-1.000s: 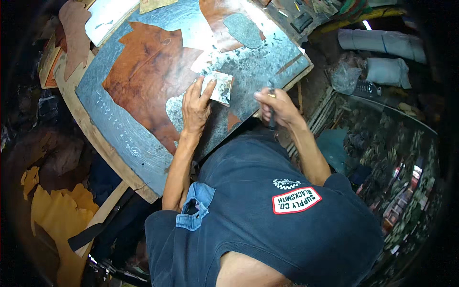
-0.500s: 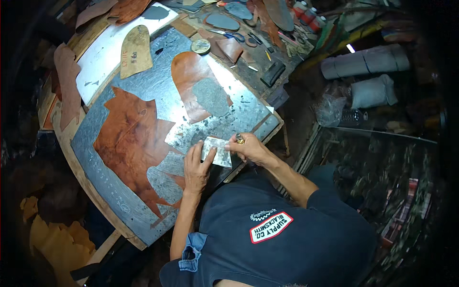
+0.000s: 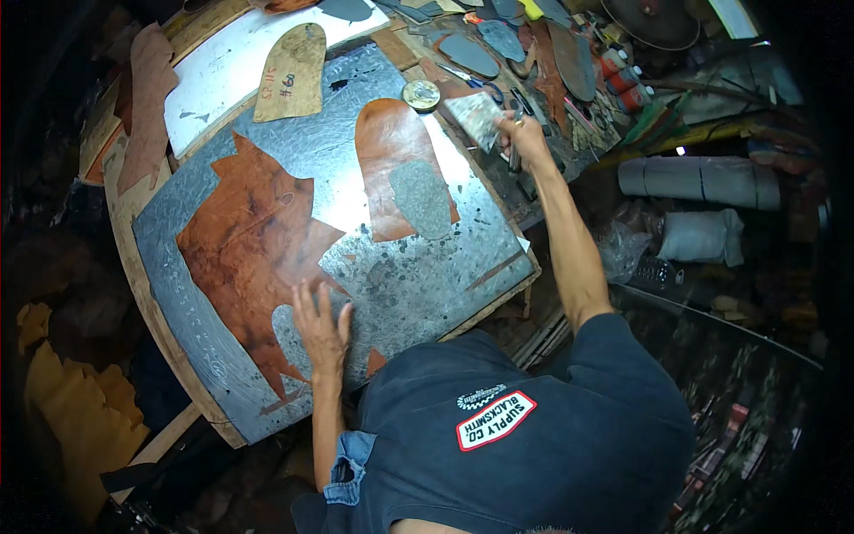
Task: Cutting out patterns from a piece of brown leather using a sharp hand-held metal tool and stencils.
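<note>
My left hand (image 3: 322,331) lies with spread fingers on the near edge of a large, jagged brown leather piece (image 3: 245,227), partly covering a grey rounded patch (image 3: 289,338). My right arm reaches out to the far right, where my right hand (image 3: 523,141) grips a small, four-sided grey-white sheet (image 3: 476,117) above the side bench. Something dark also shows at that hand, too unclear to name. Between the hands, an orange-brown leather piece with a rounded end (image 3: 381,129) bears a grey oval piece (image 3: 421,198). A round tin (image 3: 421,95) sits beside it.
A spotted grey metal sheet (image 3: 400,289) tops the wood-edged table. Further back lie a tan sole-shaped template (image 3: 292,76) and a white board (image 3: 209,98). Scissors (image 3: 467,78), leather scraps and red bottles (image 3: 633,96) crowd the side bench (image 3: 485,169).
My right hand has carried the grey-white sheet from the table's near edge to the far right bench. My left hand has let go of it and moved left onto the leather.
</note>
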The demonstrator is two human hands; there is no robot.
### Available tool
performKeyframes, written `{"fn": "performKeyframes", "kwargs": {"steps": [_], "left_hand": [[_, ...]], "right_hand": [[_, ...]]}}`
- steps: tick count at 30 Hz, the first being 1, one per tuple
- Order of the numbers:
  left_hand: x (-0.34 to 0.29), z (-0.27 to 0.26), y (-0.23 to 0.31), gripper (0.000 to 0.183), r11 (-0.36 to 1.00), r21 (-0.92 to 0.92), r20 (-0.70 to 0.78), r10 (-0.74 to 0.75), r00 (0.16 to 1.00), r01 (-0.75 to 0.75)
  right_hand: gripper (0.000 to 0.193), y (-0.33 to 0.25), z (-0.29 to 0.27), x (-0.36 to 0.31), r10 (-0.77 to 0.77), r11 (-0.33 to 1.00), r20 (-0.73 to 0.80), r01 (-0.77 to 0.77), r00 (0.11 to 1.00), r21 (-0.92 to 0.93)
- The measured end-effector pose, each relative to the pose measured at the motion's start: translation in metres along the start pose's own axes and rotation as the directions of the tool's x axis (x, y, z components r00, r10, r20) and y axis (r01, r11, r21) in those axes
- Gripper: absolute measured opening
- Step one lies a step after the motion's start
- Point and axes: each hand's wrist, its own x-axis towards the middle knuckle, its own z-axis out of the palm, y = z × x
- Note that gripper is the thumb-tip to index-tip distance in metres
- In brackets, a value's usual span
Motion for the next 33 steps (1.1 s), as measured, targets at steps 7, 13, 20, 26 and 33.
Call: {"fn": "performKeyframes", "kwargs": {"steps": [7, 13, 20, 26, 33], "left_hand": [[-0.04, -0.041, -0.06, 0.059, 0.934, 0.203, -0.043, -0.291, 0.956, 0.294], [-0.026, -0.044, -0.111, 0.06, 0.915, 0.199, -0.129, -0.332, 0.935, 0.352], [-0.009, -0.002, -0.108, 0.07, 0.913, 0.358, 0.033, -0.22, 0.975, 0.194], [-0.049, 0.025, -0.009, 0.067, 0.986, -0.141, 0.198, 0.122, 0.973, -0.095], [-0.088, -0.037, -0.033, 0.049, 0.921, -0.389, 0.053, -0.002, 0.999, 0.023]], "right_hand": [[0.026, 0.043, -0.011, 0.056, 0.127, 0.986, -0.083, -0.135, 0.988, -0.097], [0.016, 0.067, -0.058, 0.062, 0.011, 0.996, 0.004, -0.012, 1.0, 0.093], [0.011, 0.02, 0.003, -0.04, 0.074, 0.892, 0.104, -0.113, 0.992, 0.438], [0.011, 0.034, 0.118, -0.193, 0.272, 0.844, 0.329, -0.389, 0.904, 0.369], [0.015, 0.056, 0.178, -0.265, 0.33, 0.899, 0.353, -0.406, 0.876, 0.166]]}}
